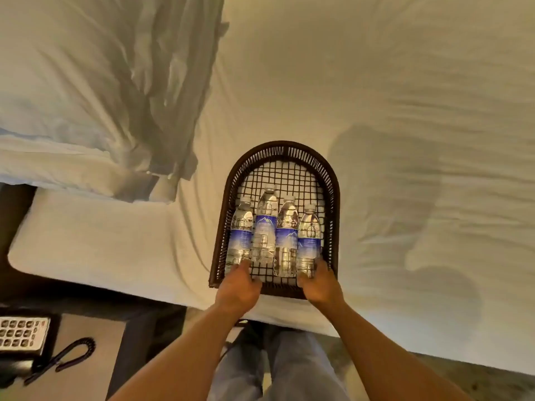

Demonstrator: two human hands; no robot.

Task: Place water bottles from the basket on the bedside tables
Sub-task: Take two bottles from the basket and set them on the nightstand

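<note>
I have both hands at the near edge of the basket [333, 180], which sits on the white bed [376, 82] close to its near side. Four water bottles [267, 227] lie flat in the basket side by side, caps pointing to its rounded far end, filling only its near half. My left hand [238, 287] covers the basket's near left corner, fingertips touching the base of the leftmost bottle [241, 233]. My right hand [320, 283] covers the near right corner against the rightmost bottle [309, 241]. I cannot tell whether either hand is closed on the rim, on a bottle, or only resting there; the fingers are curled and partly hidden.

The risks as I judge them: the bottles are round and loose, so lifting the basket unevenly could roll them towards its empty far end or over the low rim. The mattress is soft, so the basket could tip under a push. The bedside table [86, 328], left of the basket and nearer to me, already holds a telephone [20, 340] whose coiled cord [73, 353] crowds the free surface.
</note>
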